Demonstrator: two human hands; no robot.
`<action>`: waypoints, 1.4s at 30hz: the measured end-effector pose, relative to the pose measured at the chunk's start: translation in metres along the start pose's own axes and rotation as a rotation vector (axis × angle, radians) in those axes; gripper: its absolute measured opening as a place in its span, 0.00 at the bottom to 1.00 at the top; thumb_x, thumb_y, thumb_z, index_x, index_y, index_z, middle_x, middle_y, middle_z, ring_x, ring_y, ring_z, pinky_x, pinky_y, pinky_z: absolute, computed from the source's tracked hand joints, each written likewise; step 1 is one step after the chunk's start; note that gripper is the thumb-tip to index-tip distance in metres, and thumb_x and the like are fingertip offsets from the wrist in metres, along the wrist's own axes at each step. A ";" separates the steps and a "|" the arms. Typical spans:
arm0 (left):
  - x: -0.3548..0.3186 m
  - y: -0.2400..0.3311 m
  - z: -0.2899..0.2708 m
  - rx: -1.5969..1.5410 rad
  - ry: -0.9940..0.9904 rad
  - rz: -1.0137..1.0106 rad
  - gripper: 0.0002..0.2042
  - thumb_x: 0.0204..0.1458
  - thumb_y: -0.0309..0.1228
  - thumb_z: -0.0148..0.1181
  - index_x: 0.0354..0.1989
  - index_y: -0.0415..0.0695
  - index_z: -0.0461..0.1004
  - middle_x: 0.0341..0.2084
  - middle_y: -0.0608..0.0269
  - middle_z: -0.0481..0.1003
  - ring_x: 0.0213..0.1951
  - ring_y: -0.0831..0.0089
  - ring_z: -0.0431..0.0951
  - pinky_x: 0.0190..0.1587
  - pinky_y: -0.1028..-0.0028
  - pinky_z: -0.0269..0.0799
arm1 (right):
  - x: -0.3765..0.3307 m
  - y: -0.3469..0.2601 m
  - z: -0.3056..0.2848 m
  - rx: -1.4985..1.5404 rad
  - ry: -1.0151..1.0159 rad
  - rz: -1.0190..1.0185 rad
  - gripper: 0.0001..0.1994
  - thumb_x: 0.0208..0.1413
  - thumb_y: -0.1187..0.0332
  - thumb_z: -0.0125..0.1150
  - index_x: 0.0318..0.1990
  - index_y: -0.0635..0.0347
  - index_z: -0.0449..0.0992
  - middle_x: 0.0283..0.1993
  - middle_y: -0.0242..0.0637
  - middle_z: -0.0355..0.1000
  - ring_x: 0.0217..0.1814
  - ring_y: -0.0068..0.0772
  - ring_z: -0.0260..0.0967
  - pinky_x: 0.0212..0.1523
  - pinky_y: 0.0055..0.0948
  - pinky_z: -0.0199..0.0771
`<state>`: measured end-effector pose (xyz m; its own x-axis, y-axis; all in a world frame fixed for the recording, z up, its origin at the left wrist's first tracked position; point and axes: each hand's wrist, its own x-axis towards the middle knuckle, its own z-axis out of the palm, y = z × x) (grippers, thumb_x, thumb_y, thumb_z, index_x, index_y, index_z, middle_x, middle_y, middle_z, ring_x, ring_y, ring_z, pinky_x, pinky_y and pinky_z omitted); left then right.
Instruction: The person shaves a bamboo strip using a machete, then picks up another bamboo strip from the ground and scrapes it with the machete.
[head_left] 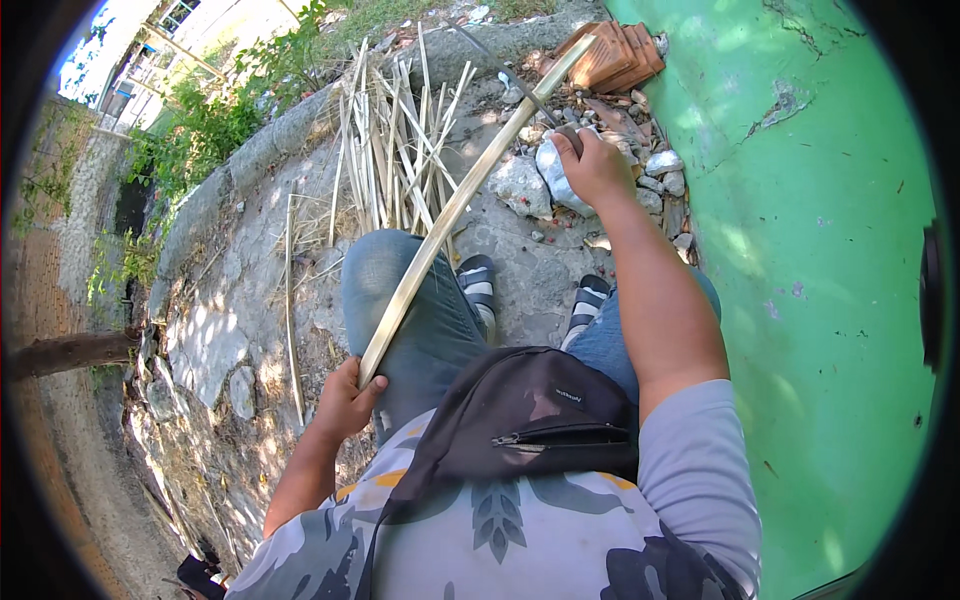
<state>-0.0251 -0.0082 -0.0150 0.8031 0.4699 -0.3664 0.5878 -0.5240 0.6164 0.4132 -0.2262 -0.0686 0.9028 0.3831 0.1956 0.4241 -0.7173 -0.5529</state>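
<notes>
A long bamboo strip (pixel 455 205) slants across the seated person's knee, its lower end clamped in the left hand (pixel 345 400); the right hand (pixel 592 165) closes on a blade handle against it. Finished split strips (pixel 395 145) lie piled on the ground ahead; this one looks only partly worked

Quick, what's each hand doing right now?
Left hand: closed on the near end of the long bamboo strip.
Right hand: closed around a dark blade handle.
</notes>
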 end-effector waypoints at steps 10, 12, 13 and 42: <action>-0.006 -0.003 0.006 -0.100 0.044 0.020 0.17 0.58 0.40 0.67 0.36 0.37 0.71 0.22 0.52 0.73 0.26 0.67 0.71 0.32 0.64 0.69 | -0.010 -0.013 -0.015 0.097 0.093 -0.363 0.22 0.62 0.41 0.57 0.40 0.52 0.74 0.32 0.48 0.80 0.36 0.58 0.79 0.37 0.51 0.78; -0.001 -0.005 0.006 -0.044 0.044 0.028 0.17 0.58 0.39 0.67 0.36 0.37 0.71 0.21 0.54 0.73 0.26 0.69 0.71 0.32 0.65 0.69 | -0.003 -0.009 -0.017 0.015 0.064 -0.172 0.24 0.64 0.40 0.56 0.38 0.55 0.75 0.32 0.45 0.79 0.36 0.58 0.78 0.36 0.51 0.76; -0.001 -0.005 0.005 -0.046 0.046 0.027 0.17 0.58 0.39 0.67 0.36 0.37 0.71 0.21 0.54 0.73 0.26 0.69 0.71 0.32 0.65 0.69 | -0.005 -0.009 -0.017 0.034 -0.010 -0.021 0.26 0.63 0.38 0.54 0.38 0.55 0.76 0.33 0.46 0.80 0.38 0.59 0.78 0.39 0.53 0.75; -0.004 0.011 0.009 -0.125 0.070 0.039 0.14 0.60 0.36 0.66 0.36 0.37 0.72 0.20 0.60 0.72 0.25 0.75 0.67 0.29 0.68 0.67 | -0.033 -0.035 -0.003 0.022 -0.142 -0.503 0.21 0.61 0.43 0.60 0.37 0.52 0.72 0.28 0.41 0.78 0.32 0.54 0.78 0.34 0.50 0.76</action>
<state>-0.0208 -0.0220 -0.0134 0.8138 0.5013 -0.2939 0.5361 -0.4525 0.7127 0.3691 -0.2154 -0.0528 0.5687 0.7534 0.3302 0.7997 -0.4125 -0.4363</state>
